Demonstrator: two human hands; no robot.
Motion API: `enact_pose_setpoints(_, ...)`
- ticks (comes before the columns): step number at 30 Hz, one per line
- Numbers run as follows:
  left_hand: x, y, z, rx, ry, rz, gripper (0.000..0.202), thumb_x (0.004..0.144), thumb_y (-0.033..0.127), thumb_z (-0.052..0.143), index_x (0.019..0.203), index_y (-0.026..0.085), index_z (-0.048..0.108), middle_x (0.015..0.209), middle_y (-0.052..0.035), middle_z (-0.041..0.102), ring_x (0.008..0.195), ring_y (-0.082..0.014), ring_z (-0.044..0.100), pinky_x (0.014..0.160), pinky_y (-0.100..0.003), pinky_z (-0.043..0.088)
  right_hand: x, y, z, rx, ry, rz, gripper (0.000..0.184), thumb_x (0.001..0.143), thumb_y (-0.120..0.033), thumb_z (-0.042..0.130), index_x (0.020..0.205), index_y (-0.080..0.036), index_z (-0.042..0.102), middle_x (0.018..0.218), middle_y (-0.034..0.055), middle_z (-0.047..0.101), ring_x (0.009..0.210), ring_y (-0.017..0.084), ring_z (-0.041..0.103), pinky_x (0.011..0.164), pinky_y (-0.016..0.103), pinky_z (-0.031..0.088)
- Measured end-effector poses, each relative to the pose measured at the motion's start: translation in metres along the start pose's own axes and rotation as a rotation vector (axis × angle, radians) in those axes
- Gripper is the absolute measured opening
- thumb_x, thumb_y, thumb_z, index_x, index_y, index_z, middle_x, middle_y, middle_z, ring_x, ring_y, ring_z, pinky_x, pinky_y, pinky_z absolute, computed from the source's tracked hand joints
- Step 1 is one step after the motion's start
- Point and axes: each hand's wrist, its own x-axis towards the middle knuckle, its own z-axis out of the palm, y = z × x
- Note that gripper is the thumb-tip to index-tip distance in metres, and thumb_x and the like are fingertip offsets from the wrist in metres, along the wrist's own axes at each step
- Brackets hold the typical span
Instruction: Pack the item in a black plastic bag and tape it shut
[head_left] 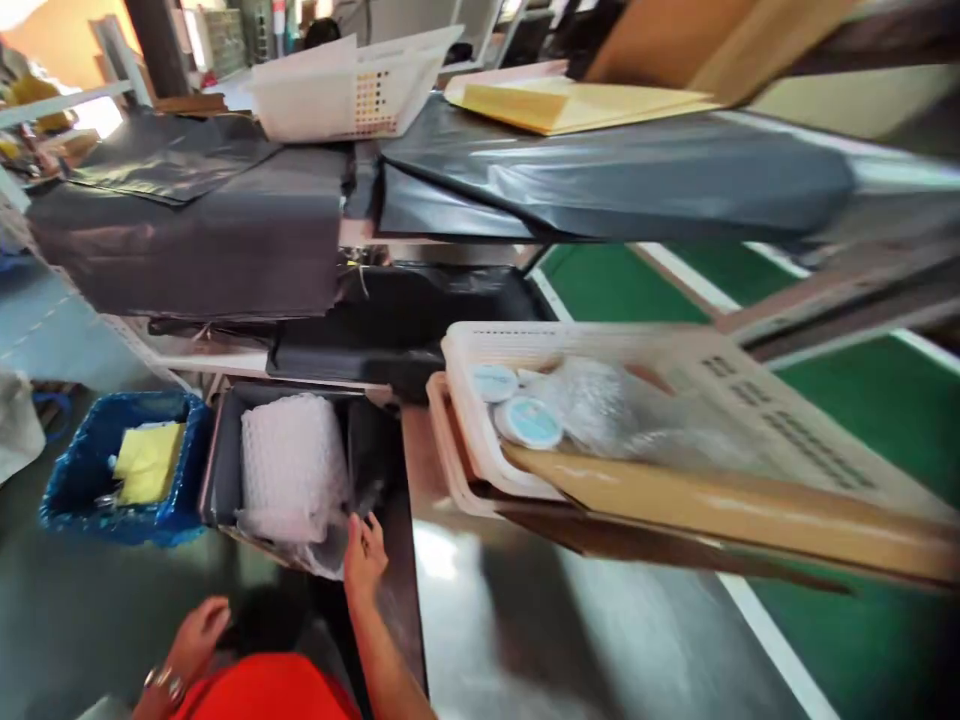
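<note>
My right hand [365,555] is at the near right edge of a dark bin [225,440], beside a bundle of white bubble wrap [292,465] that fills much of it. Its fingers are loosely bent and a little apart, next to the wrap's loose clear edge; I see nothing held in them. Lower down, in front of the bin, my left hand [201,632] hangs with loosely stretched fingers and nothing visible in it. A metal-banded watch is on that wrist.
Left of the bin stands a blue-lined bin [60,490] with yellow paper inside. On the metal table at right, a white tray [465,400] holds round tubs and clear plastic, with cardboard [675,490] jutting forward. Black sheeting [210,240] and a white basket [315,100] lie on the shelf above.
</note>
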Motion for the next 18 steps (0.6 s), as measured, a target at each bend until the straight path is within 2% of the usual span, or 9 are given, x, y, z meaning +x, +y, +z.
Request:
enact_pose_setpoints(2, 0.022, 0.019, 0.006, -0.163, -0.210, 0.062, 0.048, 0.076, 0.068, 0.084, 0.096, 0.025, 0.082, 0.112, -0.0103, 0.086, 0.120, -0.0359, 0.077, 0.105, -0.044, 0.062, -0.028, -0.001, 0.005, -0.006, -0.087, -0.246, 0.042, 0.091, -0.061, 0.070, 0.079, -0.022, 0.082, 0.146, 0.0199, 0.071, 0.137, 0.041, 0.066, 0.123, 0.058, 0.047)
enact_pose_setpoints(5, 0.053, 0.068, 0.020, -0.452, -0.463, 0.159, 0.077, 0.069, 0.079, 0.080, 0.117, 0.019, 0.080, 0.131, -0.0191, 0.081, 0.128, -0.0401, 0.073, 0.103, -0.047, 0.062, -0.076, -0.011, 0.003, -0.068, -0.311, -0.574, 0.025, 0.095, -0.044, 0.070, 0.083, -0.028, 0.085, 0.150, 0.0140, 0.072, 0.143, 0.039, 0.065, 0.130, 0.066, 0.037)
enact_pose_setpoints(7, 0.065, 0.099, 0.029, -0.476, -0.551, 0.250, 0.078, 0.071, 0.079, 0.078, 0.116, 0.016, 0.078, 0.125, -0.0205, 0.081, 0.120, -0.0387, 0.076, 0.101, -0.047, 0.061, -0.111, -0.017, -0.002, -0.128, -0.460, -0.720, 0.016, 0.095, -0.035, 0.072, 0.099, -0.034, 0.087, 0.151, 0.0096, 0.071, 0.147, 0.037, 0.062, 0.133, 0.071, 0.029)
enact_pose_setpoints(9, 0.068, 0.115, 0.033, -0.341, -0.571, 0.375, 0.072, 0.072, 0.077, 0.077, 0.108, 0.014, 0.077, 0.110, -0.0191, 0.083, 0.107, -0.0366, 0.078, 0.098, -0.046, 0.062, -0.144, -0.019, -0.008, -0.158, -0.553, -0.779, 0.024, 0.091, -0.036, 0.080, 0.114, -0.039, 0.086, 0.151, 0.0082, 0.072, 0.147, 0.036, 0.062, 0.133, 0.070, 0.029)
enact_pose_setpoints(11, 0.065, 0.115, 0.032, -0.167, -0.542, 0.533, 0.066, 0.075, 0.074, 0.074, 0.102, 0.014, 0.076, 0.102, -0.0180, 0.083, 0.101, -0.0352, 0.077, 0.096, -0.046, 0.061, -0.174, -0.017, -0.012, -0.107, -0.487, -0.704, 0.027, 0.088, -0.046, 0.084, 0.114, -0.037, 0.087, 0.140, 0.0098, 0.078, 0.136, 0.036, 0.070, 0.130, 0.064, 0.037)
enact_pose_setpoints(12, 0.062, 0.110, 0.029, -0.101, -0.525, 0.609, 0.063, 0.077, 0.074, 0.071, 0.099, 0.015, 0.076, 0.101, -0.0178, 0.082, 0.101, -0.0348, 0.077, 0.096, -0.046, 0.061, -0.186, -0.016, -0.014, -0.043, -0.379, -0.605, 0.027, 0.090, -0.054, 0.082, 0.107, -0.034, 0.089, 0.130, 0.0112, 0.082, 0.127, 0.036, 0.074, 0.126, 0.061, 0.044)
enact_pose_setpoints(14, 0.051, 0.096, 0.022, -0.020, -0.556, 0.732, 0.058, 0.082, 0.072, 0.066, 0.097, 0.017, 0.075, 0.100, -0.0172, 0.083, 0.101, -0.0339, 0.077, 0.097, -0.045, 0.060, -0.203, -0.016, -0.018, 0.169, -0.055, -0.302, 0.046, 0.094, -0.069, 0.070, 0.094, -0.027, 0.088, 0.110, 0.0130, 0.084, 0.109, 0.034, 0.078, 0.112, 0.055, 0.056)
enact_pose_setpoints(16, 0.034, 0.081, 0.014, 0.015, -0.691, 0.809, 0.054, 0.085, 0.069, 0.064, 0.099, 0.018, 0.076, 0.103, -0.0170, 0.084, 0.101, -0.0339, 0.078, 0.099, -0.044, 0.060, -0.212, -0.020, -0.023, 0.451, 0.204, 0.031, 0.061, 0.091, -0.080, 0.064, 0.094, -0.023, 0.085, 0.102, 0.0128, 0.083, 0.096, 0.030, 0.078, 0.094, 0.047, 0.063)
enact_pose_setpoints(18, 0.016, 0.067, 0.007, 0.034, -0.869, 0.868, 0.052, 0.087, 0.063, 0.065, 0.108, 0.017, 0.078, 0.112, -0.0174, 0.084, 0.108, -0.0347, 0.078, 0.104, -0.045, 0.060, -0.218, -0.026, -0.030, 0.696, 0.253, 0.258, 0.064, 0.080, -0.081, 0.074, 0.097, -0.020, 0.082, 0.098, 0.0125, 0.082, 0.085, 0.027, 0.077, 0.081, 0.040, 0.063)
